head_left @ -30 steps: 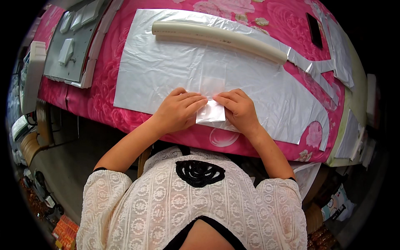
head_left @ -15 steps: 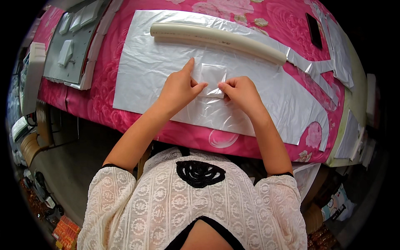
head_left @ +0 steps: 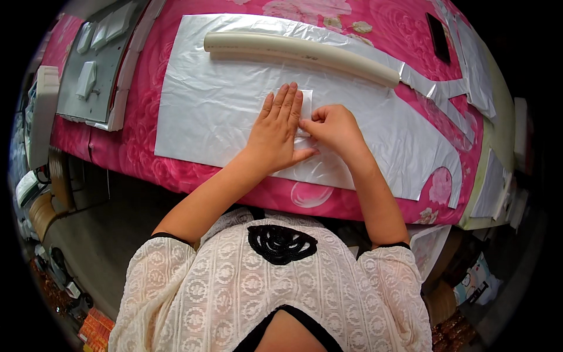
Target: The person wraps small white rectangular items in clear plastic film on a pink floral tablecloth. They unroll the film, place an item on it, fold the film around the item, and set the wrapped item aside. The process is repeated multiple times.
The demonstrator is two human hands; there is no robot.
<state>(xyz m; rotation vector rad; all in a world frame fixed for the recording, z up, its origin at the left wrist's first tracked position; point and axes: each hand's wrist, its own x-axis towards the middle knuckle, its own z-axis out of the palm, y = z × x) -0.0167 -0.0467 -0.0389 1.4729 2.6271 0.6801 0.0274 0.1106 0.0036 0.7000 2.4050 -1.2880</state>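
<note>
A small, shiny white square packet lies on a large silvery-white plastic sheet. Flat across the packet's left part rests my left hand, fingers stretched out and thumb spread to the right, hiding most of it. My right hand is closed in a pinch at the packet's right edge, its fingertips close to my left fingers. Beyond both hands, a long cream-coloured tube lies across the far part of the sheet.
A pink flowered cloth covers the table. At the far left, several white packets sit on a grey board. A black phone lies far right, near plastic strips. White sheets hang at the right edge.
My left hand has moved right and flattened over the packet; before, it was beside it with the index finger pointing out. My right hand stays pinched at the packet's right edge.
</note>
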